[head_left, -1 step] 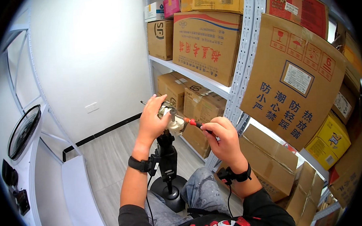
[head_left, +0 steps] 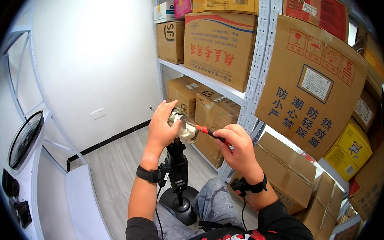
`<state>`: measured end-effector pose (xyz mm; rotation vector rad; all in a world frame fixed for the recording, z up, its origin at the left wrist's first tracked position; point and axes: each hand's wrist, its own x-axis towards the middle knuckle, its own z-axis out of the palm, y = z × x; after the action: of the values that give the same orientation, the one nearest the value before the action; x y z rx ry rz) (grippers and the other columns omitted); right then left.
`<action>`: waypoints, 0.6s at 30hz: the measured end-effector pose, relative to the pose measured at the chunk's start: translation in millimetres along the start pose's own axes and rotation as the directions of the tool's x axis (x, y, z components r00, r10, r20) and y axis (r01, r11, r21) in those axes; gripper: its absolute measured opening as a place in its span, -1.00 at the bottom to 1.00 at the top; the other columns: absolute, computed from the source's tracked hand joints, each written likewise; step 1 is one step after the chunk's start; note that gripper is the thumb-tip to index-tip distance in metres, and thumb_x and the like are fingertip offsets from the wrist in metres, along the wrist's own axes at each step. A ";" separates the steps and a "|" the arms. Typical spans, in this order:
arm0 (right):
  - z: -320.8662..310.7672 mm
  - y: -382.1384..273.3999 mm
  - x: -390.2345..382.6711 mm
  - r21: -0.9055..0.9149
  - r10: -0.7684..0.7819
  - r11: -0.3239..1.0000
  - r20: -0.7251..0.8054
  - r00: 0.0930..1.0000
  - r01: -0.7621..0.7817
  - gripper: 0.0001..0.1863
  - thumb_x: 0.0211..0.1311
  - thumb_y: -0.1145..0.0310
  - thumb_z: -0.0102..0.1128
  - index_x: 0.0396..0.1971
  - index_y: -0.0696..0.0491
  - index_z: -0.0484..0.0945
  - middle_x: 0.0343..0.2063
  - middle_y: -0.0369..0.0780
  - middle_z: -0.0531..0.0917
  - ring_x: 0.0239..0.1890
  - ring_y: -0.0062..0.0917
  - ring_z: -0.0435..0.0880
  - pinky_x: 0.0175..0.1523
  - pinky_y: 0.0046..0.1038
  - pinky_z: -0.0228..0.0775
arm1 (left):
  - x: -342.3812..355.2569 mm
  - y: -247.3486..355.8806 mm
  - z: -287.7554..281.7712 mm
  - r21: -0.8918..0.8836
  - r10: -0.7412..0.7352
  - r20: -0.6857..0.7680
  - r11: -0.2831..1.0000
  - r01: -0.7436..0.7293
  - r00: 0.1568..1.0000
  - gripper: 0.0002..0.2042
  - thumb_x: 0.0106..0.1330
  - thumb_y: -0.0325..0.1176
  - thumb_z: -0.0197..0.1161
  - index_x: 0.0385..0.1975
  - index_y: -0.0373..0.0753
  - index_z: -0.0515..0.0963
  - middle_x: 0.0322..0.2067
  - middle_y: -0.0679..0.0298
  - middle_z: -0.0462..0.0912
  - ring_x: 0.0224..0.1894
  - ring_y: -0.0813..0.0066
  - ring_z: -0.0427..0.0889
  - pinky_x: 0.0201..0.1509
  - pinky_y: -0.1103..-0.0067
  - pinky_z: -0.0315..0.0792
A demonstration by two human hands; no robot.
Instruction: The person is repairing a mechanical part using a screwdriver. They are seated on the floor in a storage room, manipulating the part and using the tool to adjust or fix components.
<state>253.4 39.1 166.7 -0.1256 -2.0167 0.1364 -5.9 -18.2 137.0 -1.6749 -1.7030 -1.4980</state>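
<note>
My left hand (head_left: 161, 125) is closed around the top of a small off-white and metal assembly (head_left: 186, 133), with a thin rod (head_left: 153, 109) poking out at its left. The assembly sits atop a black upright stand (head_left: 177, 168) with a round base between my knees. My right hand (head_left: 238, 147) is closed on the handle of a red and black screwdriver (head_left: 207, 131), whose shaft reaches the right side of the assembly; the exact tip is too small to tell.
Metal shelving (head_left: 216, 85) with stacked cardboard boxes (head_left: 219, 50) fills the right. A white wall (head_left: 91, 60) faces me. At left, a white ledge (head_left: 80, 210), a metal frame (head_left: 35, 71) and a black-rimmed round object (head_left: 25, 140) stand beside the grey floor (head_left: 117, 174).
</note>
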 end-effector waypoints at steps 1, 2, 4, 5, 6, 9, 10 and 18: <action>-0.7 -6.6 2.9 0.028 0.042 0.999 -0.006 0.999 -0.042 -0.81 0.19 0.47 0.42 -0.20 0.07 0.64 -0.36 -0.15 0.66 -0.46 -0.26 0.61 -0.35 -0.38 0.45 | 0.0 0.2 0.2 0.006 0.000 0.002 1.000 0.000 1.000 -0.47 0.17 -0.32 0.24 0.22 -0.23 0.52 0.18 0.03 0.61 0.40 -0.08 0.39 0.46 0.22 0.28; -1.3 -11.5 5.0 0.057 0.084 0.995 -0.011 0.996 -0.083 -0.80 0.18 0.47 0.42 -0.20 0.06 0.64 -0.36 -0.15 0.66 -0.45 -0.25 0.62 -0.35 -0.37 0.45 | -0.2 0.4 -0.3 0.013 -0.001 0.004 1.000 0.001 1.000 -0.47 0.17 -0.33 0.24 0.22 -0.23 0.52 0.18 0.03 0.60 0.40 -0.08 0.39 0.46 0.22 0.28; -2.8 -16.5 1.2 0.013 0.331 0.943 0.068 0.941 -0.333 -0.78 0.16 0.48 0.43 -0.20 0.06 0.64 -0.37 -0.16 0.67 -0.43 -0.27 0.63 -0.33 -0.37 0.46 | -1.3 -1.9 -1.9 0.031 0.001 0.003 1.000 -0.001 1.000 -0.46 0.17 -0.32 0.28 0.22 -0.23 0.53 0.18 0.05 0.60 0.39 -0.06 0.40 0.45 0.23 0.29; -4.9 -17.9 -0.6 -0.021 0.448 0.894 0.102 0.888 -0.448 -0.78 0.15 0.48 0.44 -0.20 0.05 0.64 -0.37 -0.16 0.67 -0.42 -0.27 0.63 -0.33 -0.37 0.46 | -1.2 -3.5 -0.7 0.036 0.006 -0.001 0.999 -0.006 1.000 -0.46 0.18 -0.31 0.31 0.22 -0.23 0.53 0.18 0.07 0.60 0.39 -0.05 0.40 0.45 0.24 0.31; -5.5 -16.0 -2.1 -0.009 0.418 0.908 0.099 0.903 -0.419 -0.78 0.15 0.49 0.43 -0.20 0.05 0.63 -0.38 -0.16 0.67 -0.42 -0.29 0.63 -0.33 -0.37 0.45 | -1.0 -4.0 -0.5 0.041 0.011 -0.005 0.999 -0.010 1.000 -0.46 0.18 -0.29 0.35 0.22 -0.23 0.53 0.19 0.09 0.60 0.39 -0.04 0.41 0.44 0.25 0.32; -2.5 -8.1 -4.7 0.035 0.291 0.955 0.068 0.954 -0.293 -0.79 0.14 0.49 0.43 -0.22 0.05 0.63 -0.41 -0.17 0.65 -0.42 -0.31 0.63 -0.34 -0.37 0.44 | -0.1 -1.6 -0.4 0.035 0.014 -0.001 0.999 -0.014 1.000 -0.47 0.18 -0.29 0.34 0.21 -0.23 0.54 0.18 0.09 0.61 0.39 -0.04 0.41 0.44 0.25 0.33; -1.5 -7.2 -3.6 0.050 0.222 0.973 0.041 0.974 -0.224 -0.80 0.14 0.49 0.43 -0.23 0.05 0.63 -0.42 -0.18 0.64 -0.42 -0.32 0.62 -0.34 -0.37 0.43 | -0.1 -2.0 -0.2 0.037 0.013 -0.004 0.999 -0.013 1.000 -0.47 0.18 -0.28 0.35 0.21 -0.23 0.54 0.18 0.09 0.61 0.38 -0.04 0.42 0.43 0.25 0.33; -3.0 -0.9 -1.7 -0.046 -0.081 0.995 0.058 0.995 0.084 -0.78 0.09 0.54 0.40 -0.23 0.07 0.64 -0.45 -0.22 0.59 -0.35 -0.27 0.59 -0.26 -0.32 0.43 | -0.5 -3.7 0.9 0.040 0.014 -0.018 0.999 -0.013 1.000 -0.47 0.18 -0.29 0.35 0.20 -0.24 0.54 0.17 0.10 0.62 0.38 -0.04 0.42 0.43 0.26 0.34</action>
<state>256.8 38.1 166.7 -0.0693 -2.0782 0.0393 -8.6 -16.9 134.7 -1.6438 -1.6976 -1.4591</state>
